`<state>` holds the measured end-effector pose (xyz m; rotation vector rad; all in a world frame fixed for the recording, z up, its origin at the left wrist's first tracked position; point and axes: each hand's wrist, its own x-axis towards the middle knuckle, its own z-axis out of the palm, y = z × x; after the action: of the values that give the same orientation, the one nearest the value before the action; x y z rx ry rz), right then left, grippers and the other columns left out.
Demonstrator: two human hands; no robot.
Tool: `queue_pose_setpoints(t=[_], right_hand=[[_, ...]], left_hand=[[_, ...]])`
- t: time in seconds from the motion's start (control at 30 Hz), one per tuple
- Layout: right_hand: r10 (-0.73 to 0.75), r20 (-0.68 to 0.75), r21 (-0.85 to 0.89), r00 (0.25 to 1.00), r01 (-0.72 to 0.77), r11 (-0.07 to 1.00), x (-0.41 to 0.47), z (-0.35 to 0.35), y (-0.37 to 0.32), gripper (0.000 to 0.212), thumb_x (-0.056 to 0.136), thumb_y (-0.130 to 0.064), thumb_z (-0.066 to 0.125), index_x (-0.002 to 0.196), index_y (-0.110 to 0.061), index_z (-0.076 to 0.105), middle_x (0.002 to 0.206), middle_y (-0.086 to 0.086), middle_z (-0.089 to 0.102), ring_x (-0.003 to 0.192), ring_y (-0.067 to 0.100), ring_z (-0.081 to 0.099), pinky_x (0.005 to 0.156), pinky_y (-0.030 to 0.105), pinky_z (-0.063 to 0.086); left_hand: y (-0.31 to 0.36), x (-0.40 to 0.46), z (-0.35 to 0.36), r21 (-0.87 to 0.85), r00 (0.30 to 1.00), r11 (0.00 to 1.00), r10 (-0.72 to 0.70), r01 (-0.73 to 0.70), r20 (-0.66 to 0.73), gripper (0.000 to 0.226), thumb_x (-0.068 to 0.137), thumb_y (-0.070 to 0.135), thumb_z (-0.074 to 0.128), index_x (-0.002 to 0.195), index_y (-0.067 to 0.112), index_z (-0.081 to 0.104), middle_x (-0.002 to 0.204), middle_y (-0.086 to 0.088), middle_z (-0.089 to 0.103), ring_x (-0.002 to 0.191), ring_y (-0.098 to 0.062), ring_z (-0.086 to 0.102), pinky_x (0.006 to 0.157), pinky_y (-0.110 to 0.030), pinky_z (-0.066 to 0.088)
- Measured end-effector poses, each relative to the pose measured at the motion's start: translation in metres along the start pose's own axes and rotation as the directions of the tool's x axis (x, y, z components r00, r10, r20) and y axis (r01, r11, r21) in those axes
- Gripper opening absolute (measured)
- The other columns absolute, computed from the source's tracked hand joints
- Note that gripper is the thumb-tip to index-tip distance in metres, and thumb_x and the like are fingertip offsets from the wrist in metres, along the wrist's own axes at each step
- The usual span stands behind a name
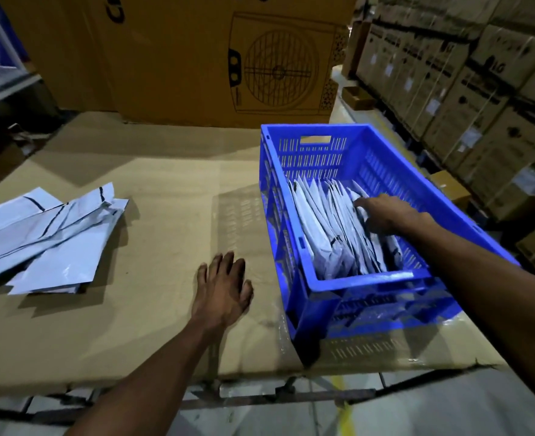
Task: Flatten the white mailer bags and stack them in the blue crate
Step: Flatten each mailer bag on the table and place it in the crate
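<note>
1. We reach our right hand [382, 212] into the blue crate [354, 286], fingers extended and resting on the right edge of the stacked mailer bags [329, 234]. It looks like a press to keep them leaning together; we cannot tell whether the thumb hooks a bag.
2. The bags in the crate stand on edge, tilted toward the left wall, probably so more can slot in on the right, where the crate still has room.
3. Our left hand [223, 284] lies spread, palm down, on the cardboard-covered table [153, 234] just left of the crate, holding nothing; we judge it braces us while we lean.
4. A loose pile of white mailer bags [42, 240] waits well apart at the table's left, still creased and overlapping, so flattening remains.
</note>
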<state>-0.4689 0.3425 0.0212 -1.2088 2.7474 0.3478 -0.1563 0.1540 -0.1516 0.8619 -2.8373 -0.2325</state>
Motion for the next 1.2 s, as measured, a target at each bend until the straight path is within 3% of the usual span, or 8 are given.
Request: queue_pose_setpoints(t=[0.07,0.17,0.3,0.6,0.9,0.97,1.07,1.2], right_hand=[[0.034,-0.204,0.013,0.978,-0.032,0.999,-0.009,-0.011,-0.013,0.034,0.085,-0.023,0.056,0.119,-0.02,0.058,0.112,0.024,0.063,0.102,0.044,0.062,0.078,0.044,0.051],[-0.009,-0.519,0.125,0.855,0.086,0.988,-0.023,-0.03,-0.049,0.019,0.088,-0.024,0.052,0.101,-0.015,0.062,0.092,0.024,0.067,0.084,0.046,0.064,0.067,0.046,0.052],[-0.133,-0.656,0.187,0.743,0.332,0.925,-0.035,-0.054,-0.118,0.027,0.092,-0.028,0.052,0.113,-0.019,0.065,0.103,0.014,0.072,0.093,0.041,0.065,0.072,0.046,0.052],[-0.396,-0.564,0.106,0.725,0.539,0.836,-0.031,-0.058,-0.276,0.038,0.095,-0.033,0.044,0.127,-0.019,0.058,0.115,0.011,0.068,0.101,0.037,0.063,0.078,0.045,0.054],[-0.519,-0.23,0.179,0.823,0.56,0.809,-0.049,0.053,-0.378,0.038,0.099,-0.038,0.039,0.126,-0.017,0.056,0.127,0.011,0.061,0.111,0.035,0.059,0.087,0.041,0.051],[-0.559,-0.28,0.106,0.78,0.604,0.79,-0.056,0.087,-0.392,0.044,0.097,-0.038,0.036,0.119,-0.009,0.061,0.126,0.016,0.06,0.111,0.039,0.059,0.086,0.045,0.052],[-0.521,-0.319,0.073,0.792,0.568,0.82,-0.052,0.104,-0.405,0.043,0.094,-0.037,0.04,0.118,-0.01,0.063,0.128,0.017,0.061,0.113,0.039,0.059,0.084,0.049,0.052],[-0.502,-0.423,0.122,0.754,0.596,0.793,-0.036,0.073,-0.43,0.041,0.087,-0.026,0.059,0.126,-0.014,0.06,0.135,0.011,0.059,0.125,0.033,0.054,0.094,0.048,0.05]], left_hand=[[0.0,-0.002,-0.001,-0.004,1.0,1.0,-0.008,0.008,0.004,0.056,0.094,0.05,0.036,0.141,0.024,0.05,0.157,-0.007,0.04,0.145,-0.032,0.033,0.114,-0.056,0.027],[-0.001,-0.006,-0.004,-0.022,1.0,1.0,0.006,-0.006,-0.004,0.056,0.091,0.047,0.035,0.135,0.02,0.056,0.153,-0.009,0.046,0.141,-0.034,0.039,0.113,-0.054,0.032],[-0.019,-0.016,-0.009,-0.044,0.994,0.993,0.109,-0.109,0.005,0.058,0.092,0.044,0.034,0.14,0.019,0.057,0.154,-0.009,0.047,0.142,-0.032,0.042,0.115,-0.049,0.034],[-0.13,-0.058,-0.027,-0.021,0.991,0.992,0.126,-0.125,0.053,0.061,0.098,0.045,0.028,0.15,0.021,0.047,0.161,-0.004,0.037,0.148,-0.026,0.034,0.12,-0.043,0.027],[-0.195,-0.099,-0.053,-0.066,0.998,0.997,0.034,-0.037,-0.051,0.053,0.095,0.038,0.038,0.135,0.014,0.061,0.147,-0.008,0.055,0.136,-0.029,0.048,0.113,-0.041,0.038],[-0.195,-0.101,-0.054,-0.082,0.995,0.997,0.005,-0.013,-0.102,0.048,0.092,0.033,0.04,0.123,0.011,0.069,0.136,-0.009,0.063,0.125,-0.03,0.057,0.108,-0.04,0.044],[-0.192,-0.099,-0.054,-0.055,0.984,0.998,-0.022,0.012,-0.174,0.041,0.088,0.029,0.044,0.112,0.01,0.072,0.122,-0.008,0.069,0.112,-0.028,0.062,0.102,-0.039,0.047],[-0.19,-0.096,-0.054,0.012,0.983,0.997,-0.077,0.081,-0.167,0.042,0.09,0.032,0.043,0.119,0.012,0.066,0.129,-0.009,0.064,0.121,-0.026,0.055,0.108,-0.042,0.042]])
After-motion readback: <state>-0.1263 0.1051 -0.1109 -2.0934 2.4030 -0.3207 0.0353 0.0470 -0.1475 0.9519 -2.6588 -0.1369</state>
